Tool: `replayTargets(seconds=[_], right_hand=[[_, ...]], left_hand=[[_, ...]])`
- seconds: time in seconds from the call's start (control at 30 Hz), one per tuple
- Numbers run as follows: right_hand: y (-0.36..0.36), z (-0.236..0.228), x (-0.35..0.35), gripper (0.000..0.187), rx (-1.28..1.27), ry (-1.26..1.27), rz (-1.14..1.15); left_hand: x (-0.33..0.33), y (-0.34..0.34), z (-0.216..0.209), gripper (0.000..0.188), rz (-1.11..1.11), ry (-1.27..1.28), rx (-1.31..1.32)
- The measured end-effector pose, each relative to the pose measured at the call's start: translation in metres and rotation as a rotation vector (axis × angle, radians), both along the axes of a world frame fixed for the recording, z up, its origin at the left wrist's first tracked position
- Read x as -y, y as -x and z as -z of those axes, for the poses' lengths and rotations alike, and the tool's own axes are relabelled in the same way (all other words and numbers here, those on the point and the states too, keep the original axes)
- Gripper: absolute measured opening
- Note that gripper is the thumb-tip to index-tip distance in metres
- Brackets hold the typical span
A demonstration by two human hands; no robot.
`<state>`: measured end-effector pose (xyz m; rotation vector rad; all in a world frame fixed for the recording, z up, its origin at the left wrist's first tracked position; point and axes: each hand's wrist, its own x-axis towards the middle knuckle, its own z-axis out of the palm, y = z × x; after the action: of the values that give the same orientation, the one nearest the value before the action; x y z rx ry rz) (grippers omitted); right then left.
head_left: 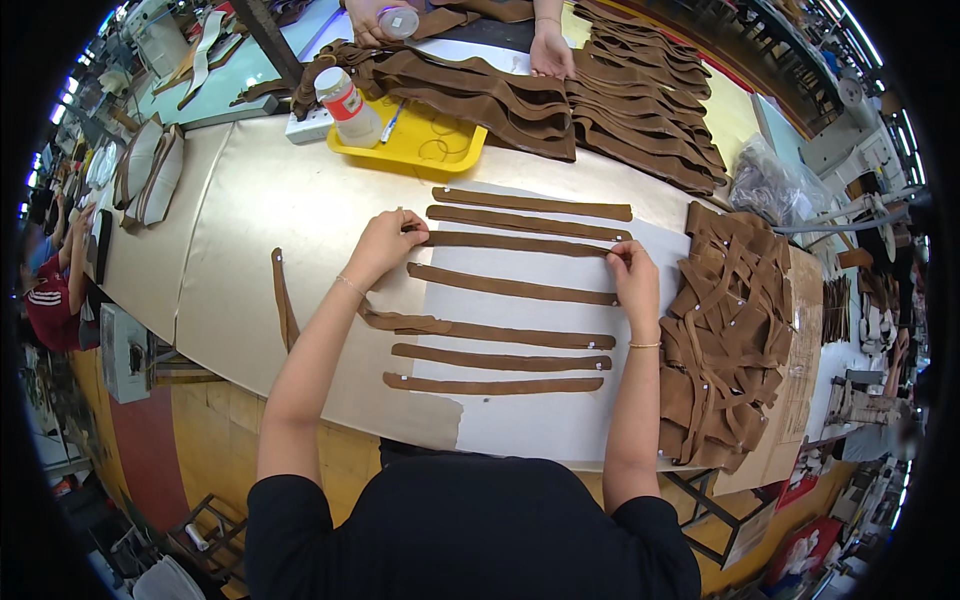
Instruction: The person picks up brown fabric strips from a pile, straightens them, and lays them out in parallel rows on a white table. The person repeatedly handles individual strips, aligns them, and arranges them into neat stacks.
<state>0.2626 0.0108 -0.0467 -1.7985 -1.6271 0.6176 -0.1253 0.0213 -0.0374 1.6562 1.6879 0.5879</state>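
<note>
A narrow brown leather strip [520,242] lies straight across a white sheet [540,425], and both its ends are under my fingers. My left hand [388,246] pinches the left end, thumb and fingers together. At the other end, my right hand [637,278] is closed on the strip, its wrist near the sheet's right side. Similar brown strips are laid in rough parallel rows above and below, among them the top strip [530,204] and the bottom strip [495,384]. Small pale tags sit at some ends. Another strip [284,300] lies beyond my left forearm.
Right of the sheet spreads a tangled heap of brown strips [725,340]. A yellow tray [455,160] holds a bottle [348,108], a pen and rubber bands. Bundled brown strips [640,110] line the far side, where another person's hands [550,50] are. A plastic bag [775,180] lies far right.
</note>
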Motion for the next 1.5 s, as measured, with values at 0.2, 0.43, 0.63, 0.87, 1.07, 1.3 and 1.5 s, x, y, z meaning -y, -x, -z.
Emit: replayTargets(seconds=[0.2,0.43,0.63,0.87,1.07,1.3,1.5], right_hand=[[-0.031,-0.009,-0.001,0.026,-0.038,0.036,0.081],[-0.014,-0.029,0.003,0.041,0.013,-0.133,0.071],[0.086,-0.071,0.010,0.021,-0.307,-0.145,-0.382],[0.163,-0.123,0.029,0.029,-0.580,-0.082,-0.664],[0.192,-0.151,0.033,0.035,-1.191,0.138,-0.688],[0.174,-0.177,0.033,0.011,-1.220,-0.210,-0.672],[0.128,-0.209,0.020,0.009,-1.070,-0.302,-0.675]], left_hand=[[-0.014,-0.023,-0.003,0.028,0.036,0.017,0.031],[0.008,-0.012,-0.067,0.046,-0.116,0.266,0.800],[0.027,-0.017,-0.112,0.053,-0.032,0.292,1.079],[0.050,-0.025,-0.146,0.052,0.120,0.162,1.253],[0.056,-0.033,-0.165,0.052,0.293,0.048,1.256],[0.044,-0.060,-0.188,0.051,0.168,-0.231,1.343],[0.034,-0.055,-0.228,0.051,0.216,-0.132,1.372]])
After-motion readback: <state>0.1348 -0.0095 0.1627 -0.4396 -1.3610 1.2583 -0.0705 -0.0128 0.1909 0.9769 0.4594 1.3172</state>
